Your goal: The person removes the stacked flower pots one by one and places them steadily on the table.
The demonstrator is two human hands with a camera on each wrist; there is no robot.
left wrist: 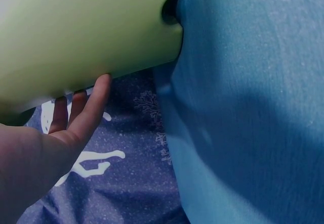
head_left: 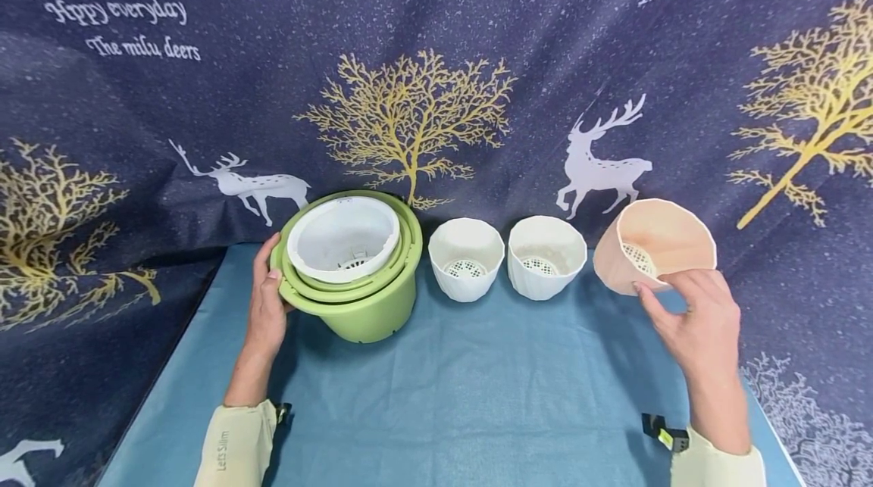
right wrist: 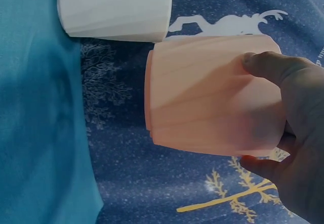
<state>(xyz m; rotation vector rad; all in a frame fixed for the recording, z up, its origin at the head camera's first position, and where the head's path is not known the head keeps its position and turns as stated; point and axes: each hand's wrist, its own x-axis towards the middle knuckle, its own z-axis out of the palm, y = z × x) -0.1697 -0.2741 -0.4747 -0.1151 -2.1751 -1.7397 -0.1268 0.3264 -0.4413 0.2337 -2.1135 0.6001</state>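
My left hand (head_left: 270, 291) grips the rim of a large green pot (head_left: 371, 314) that is tilted toward me, thumb on the rim and fingers (left wrist: 93, 100) against its side. Inside it are nested a smaller green pot and a white liner pot (head_left: 341, 233). My right hand (head_left: 671, 294) holds a pink ribbed pot (head_left: 664, 233) off the table, tipped on its side, with the thumb (right wrist: 263, 64) and fingers round its wall (right wrist: 202, 100). Between the two stand two white ribbed pots (head_left: 466, 256) (head_left: 546, 256), upright, each with a mesh bottom.
A blue cloth (head_left: 443, 396) covers the table; its left edge (left wrist: 169, 118) lies just beside the green pot. A dark drape printed with deer and gold trees (head_left: 409, 55) hangs close behind and at both sides. One white pot (right wrist: 116, 6) stands next to the pink one.
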